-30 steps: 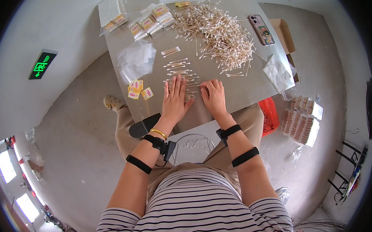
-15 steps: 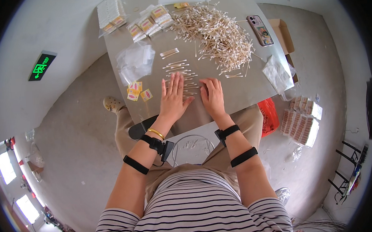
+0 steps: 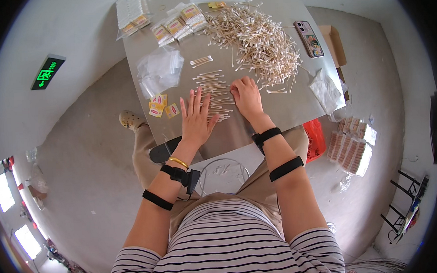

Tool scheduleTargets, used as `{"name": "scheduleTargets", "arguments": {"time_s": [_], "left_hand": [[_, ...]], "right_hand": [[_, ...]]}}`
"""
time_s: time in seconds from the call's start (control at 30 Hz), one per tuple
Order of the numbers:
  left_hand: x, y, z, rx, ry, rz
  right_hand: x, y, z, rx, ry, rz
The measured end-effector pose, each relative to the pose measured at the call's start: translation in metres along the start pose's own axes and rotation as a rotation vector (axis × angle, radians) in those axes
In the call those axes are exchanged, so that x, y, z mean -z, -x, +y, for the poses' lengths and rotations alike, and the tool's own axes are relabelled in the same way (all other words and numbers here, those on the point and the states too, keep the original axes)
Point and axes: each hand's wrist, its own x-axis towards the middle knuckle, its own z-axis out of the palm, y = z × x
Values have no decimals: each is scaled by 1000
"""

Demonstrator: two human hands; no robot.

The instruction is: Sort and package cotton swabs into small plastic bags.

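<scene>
A loose column of cotton swabs lies on the metal table, most of them pointing left to right. My left hand rests at their left ends with its fingers spread, partly covering the lower ones. At the right ends my right hand has its fingers curled in together; whether a swab is between them is hidden. A small neat group of swabs sits just beyond the column. Farther back on the right spreads a big heap of cotton swabs.
Left of the swabs lie clear plastic bags and small yellow-and-white cards. Filled packs stand behind. On the right are a phone and a crumpled clear bag. A red bag and stacked packs are beside the table.
My left hand has shifted left off the swabs, uncovering more of them, and its fingers have spread. My right hand has moved slightly away from me, its fingers curling in more.
</scene>
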Motion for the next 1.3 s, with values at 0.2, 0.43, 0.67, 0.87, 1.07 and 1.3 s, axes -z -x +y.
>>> {"name": "scheduleTargets", "arguments": {"time_s": [0.2,0.43,0.67,0.87,1.07,1.3], "left_hand": [[30,-1,6,136,457,320],[109,16,29,148,1005,150],[160,54,58,60,1123,259],[188,85,71,27,1109,283],[193,101,92,83,1283,196],[169,119,77,100,1056,187]], "right_hand": [[41,12,-33,-87,-301,-79],[110,48,-104,54,-538,-44],[135,87,-138,20,-908,-30],[163,113,-154,103,-981,-47],[168,144,-159,1,-1219,-11],[208,189,-66,-257,-650,336]]}}
